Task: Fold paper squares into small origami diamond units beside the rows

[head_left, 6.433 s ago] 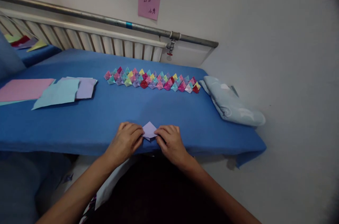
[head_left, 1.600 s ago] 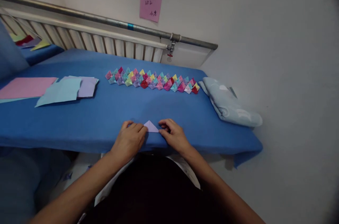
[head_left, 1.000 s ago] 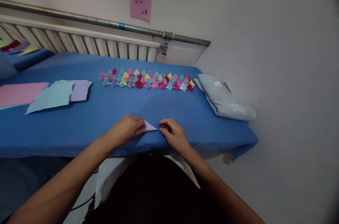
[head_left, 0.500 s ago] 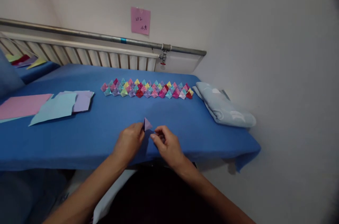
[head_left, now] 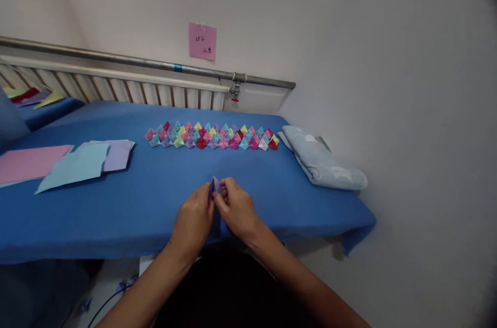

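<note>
A small purple folded paper stands between my hands, its pointed tip upward, above the near part of the blue-covered table. My left hand is closed on its left side. From the right, the fingers of my right hand pinch its other side. My fingers hide the lower part of the paper. Beyond my hands, several folded paper pieces in pink, teal, yellow, red and purple are lined up in close rows.
Loose sheets lie at the left: a pink sheet, a light blue sheet and a purple sheet. A folded pale blue cloth rests at the right end by the wall. Behind run a radiator and a metal pipe.
My right hand has moved left and now grips the purple folded paper, which it was apart from before. My left hand has kept its hold. The view has shifted slightly.
</note>
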A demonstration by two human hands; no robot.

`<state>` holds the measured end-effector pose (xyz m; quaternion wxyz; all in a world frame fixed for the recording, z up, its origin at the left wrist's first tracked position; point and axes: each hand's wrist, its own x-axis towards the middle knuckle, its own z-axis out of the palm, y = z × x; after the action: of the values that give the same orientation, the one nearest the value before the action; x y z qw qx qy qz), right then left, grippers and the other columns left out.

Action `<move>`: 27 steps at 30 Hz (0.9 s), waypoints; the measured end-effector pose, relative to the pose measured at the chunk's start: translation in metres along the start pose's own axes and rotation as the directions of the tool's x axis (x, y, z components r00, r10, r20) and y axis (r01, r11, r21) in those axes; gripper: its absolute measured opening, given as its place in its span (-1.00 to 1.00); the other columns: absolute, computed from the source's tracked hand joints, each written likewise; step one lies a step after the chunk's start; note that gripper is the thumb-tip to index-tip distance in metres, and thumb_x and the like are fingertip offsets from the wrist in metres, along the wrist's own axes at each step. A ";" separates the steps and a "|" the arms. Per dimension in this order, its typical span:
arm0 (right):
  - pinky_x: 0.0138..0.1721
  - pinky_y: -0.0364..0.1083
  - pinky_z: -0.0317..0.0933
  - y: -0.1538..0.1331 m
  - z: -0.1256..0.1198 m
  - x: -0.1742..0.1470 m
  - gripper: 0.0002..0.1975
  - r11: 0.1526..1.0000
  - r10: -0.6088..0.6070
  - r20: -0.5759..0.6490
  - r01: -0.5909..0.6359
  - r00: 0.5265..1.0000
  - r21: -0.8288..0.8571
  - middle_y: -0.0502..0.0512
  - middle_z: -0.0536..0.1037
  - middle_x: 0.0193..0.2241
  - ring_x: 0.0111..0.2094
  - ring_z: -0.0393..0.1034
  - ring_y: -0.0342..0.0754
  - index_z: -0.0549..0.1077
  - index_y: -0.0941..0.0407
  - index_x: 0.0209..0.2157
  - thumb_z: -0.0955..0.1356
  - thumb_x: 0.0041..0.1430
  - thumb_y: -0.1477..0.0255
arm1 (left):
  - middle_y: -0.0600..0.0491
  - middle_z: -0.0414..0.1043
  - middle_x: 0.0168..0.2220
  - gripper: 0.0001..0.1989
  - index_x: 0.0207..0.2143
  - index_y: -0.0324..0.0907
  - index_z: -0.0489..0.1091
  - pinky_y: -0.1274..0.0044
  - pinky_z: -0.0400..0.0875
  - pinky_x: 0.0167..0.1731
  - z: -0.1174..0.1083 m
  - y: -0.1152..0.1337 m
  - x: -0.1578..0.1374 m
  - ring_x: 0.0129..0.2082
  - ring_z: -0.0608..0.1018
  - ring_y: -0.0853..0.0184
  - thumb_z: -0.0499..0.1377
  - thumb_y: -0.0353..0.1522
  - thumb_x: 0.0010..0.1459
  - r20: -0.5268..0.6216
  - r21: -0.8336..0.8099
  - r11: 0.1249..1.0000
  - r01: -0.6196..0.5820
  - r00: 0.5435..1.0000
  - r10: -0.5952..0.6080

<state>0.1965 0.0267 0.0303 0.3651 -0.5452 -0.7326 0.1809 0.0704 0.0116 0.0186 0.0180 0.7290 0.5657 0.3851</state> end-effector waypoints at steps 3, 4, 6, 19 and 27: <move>-0.36 -0.15 0.18 -0.002 -0.001 0.001 -0.84 0.997 -0.030 0.016 0.031 0.999 -0.066 0.05 0.48 -0.42 -0.41 0.38 -0.08 0.34 0.11 -0.19 0.27 0.16 0.50 | -0.01 0.53 -0.32 -0.77 -0.11 -0.19 0.35 0.47 0.44 -0.36 0.000 0.000 0.002 -0.37 0.57 0.29 -0.01 -0.45 0.23 0.003 -0.024 1.000 0.001 1.000 0.000; -0.34 -0.14 0.18 -0.002 -0.001 0.001 -0.85 0.995 -0.034 0.026 0.036 0.999 -0.088 0.05 0.48 -0.42 -0.40 0.38 -0.07 0.35 0.12 -0.19 0.26 0.17 0.51 | -0.01 0.53 -0.32 -0.77 -0.11 -0.18 0.36 0.47 0.44 -0.36 0.001 0.000 0.002 -0.37 0.57 0.29 -0.01 -0.45 0.23 0.002 -0.033 0.999 0.002 1.000 -0.002; -0.34 -0.14 0.17 -0.002 0.000 0.002 -0.87 0.990 -0.034 0.047 0.040 0.998 -0.136 0.06 0.49 -0.41 -0.39 0.39 -0.06 0.35 0.12 -0.20 0.25 0.19 0.51 | -0.01 0.54 -0.32 -0.77 -0.12 -0.18 0.37 0.47 0.45 -0.36 0.002 -0.001 0.003 -0.36 0.57 0.29 -0.01 -0.45 0.23 0.003 -0.045 0.999 0.011 1.000 -0.011; -0.35 -0.14 0.13 0.001 0.010 0.012 -0.90 0.944 -0.095 0.105 0.123 0.990 -0.307 0.10 0.51 -0.36 -0.37 0.38 -0.07 0.34 0.11 -0.33 0.23 0.20 0.56 | 0.05 0.50 -0.46 -0.92 -0.33 -0.19 0.40 0.52 0.32 -0.47 0.001 -0.005 0.012 -0.50 0.53 0.32 0.11 -0.43 0.14 0.068 -0.132 0.958 0.256 0.966 -0.249; -0.31 -0.13 0.16 0.007 0.009 0.012 -0.87 0.976 -0.095 0.066 0.106 0.993 -0.192 0.09 0.50 -0.39 -0.36 0.38 -0.05 0.37 0.11 -0.34 0.23 0.17 0.58 | 0.10 0.46 -0.49 -0.89 -0.39 -0.15 0.36 0.52 0.30 -0.44 0.001 -0.004 0.011 -0.50 0.49 0.35 0.06 -0.39 0.16 0.037 -0.206 0.951 0.231 0.973 -0.228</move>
<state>0.1924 0.0417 0.0240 0.2975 -0.5352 -0.7836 0.1047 0.0686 0.0225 0.0219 0.1430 0.6548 0.6028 0.4330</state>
